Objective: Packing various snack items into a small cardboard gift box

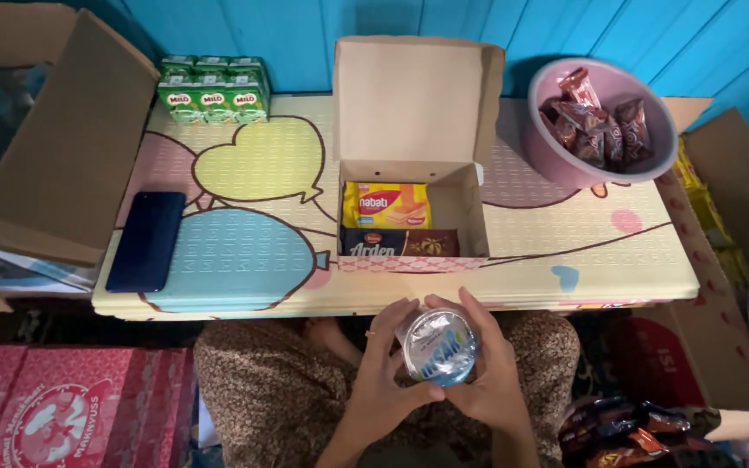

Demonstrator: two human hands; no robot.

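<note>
Sealed water cup (pixel 438 347), held below the near edge of the counter (pixel 244 156), in front of the open snack box (pixel 411 130). Left hand (pixel 383 381) and right hand (pixel 491 373) cradle it; fingers (pixel 392 325) curl round its rim from both sides.

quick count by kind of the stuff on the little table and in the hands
Open snack box: 1
Snack packs in that box: 2
Green drink cartons: 6 visible, in two rows
Pink bowl of wrapped sweets: 1
Dark phone: 1
Sealed water cup, held by the left hand and right hand: 1
Total: 12, sweets in the bowl not counted
</note>
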